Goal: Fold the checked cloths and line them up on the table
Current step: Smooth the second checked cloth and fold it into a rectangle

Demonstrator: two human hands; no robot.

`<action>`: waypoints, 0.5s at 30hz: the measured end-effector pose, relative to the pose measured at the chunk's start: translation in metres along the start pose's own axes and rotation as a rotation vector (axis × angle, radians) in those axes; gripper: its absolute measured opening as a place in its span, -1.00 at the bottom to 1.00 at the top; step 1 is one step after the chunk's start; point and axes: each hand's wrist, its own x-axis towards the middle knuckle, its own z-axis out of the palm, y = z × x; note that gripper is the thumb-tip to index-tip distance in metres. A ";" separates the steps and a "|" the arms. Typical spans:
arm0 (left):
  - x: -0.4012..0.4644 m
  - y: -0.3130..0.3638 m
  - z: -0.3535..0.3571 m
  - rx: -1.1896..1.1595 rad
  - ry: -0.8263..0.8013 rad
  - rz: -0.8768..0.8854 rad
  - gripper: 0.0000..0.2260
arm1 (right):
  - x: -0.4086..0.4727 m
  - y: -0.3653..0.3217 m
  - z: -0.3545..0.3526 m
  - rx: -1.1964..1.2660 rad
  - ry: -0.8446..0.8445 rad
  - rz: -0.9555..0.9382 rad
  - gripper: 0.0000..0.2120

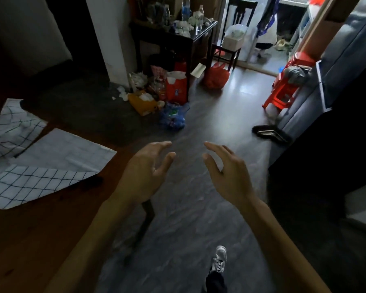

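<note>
1. Both hands are empty right now. Left hand point(145, 172) and right hand point(228, 172) hang out in front over the floor point(199, 218), fingers spread and loosely bent, holding nothing, with a gap between them.

2. The cloths point(40, 166) are all off to the left on the table point(40, 240). I count what looks like three: a checked one nearest, a plainer pale one overlapping it just behind, and a rumpled checked one further back at the left edge. It's dim and they overlap, so I could be miscounting.

3. None looks folded to me. They're spread loosely and not lined up, so I'd say the job is at or near the start.

4. What matters for the next move: the cloths lie left of both hands, and the left hand is clearly closer. It sits just past the table's right edge, while the right is well out over the floor.

5. The near cloth's long axis runs roughly left to right, tilting away to the far right, and its right corner points toward the left hand. That corner's the one I'd go for first, left hand leading.

6. Also in view: a shoe point(220, 259) on the floor near me, clutter and bags point(175, 87) further off.
</note>
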 end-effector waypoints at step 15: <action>0.175 0.020 0.016 0.110 0.333 -0.395 -0.55 | 0.250 0.082 0.018 0.205 -0.378 -0.338 -0.65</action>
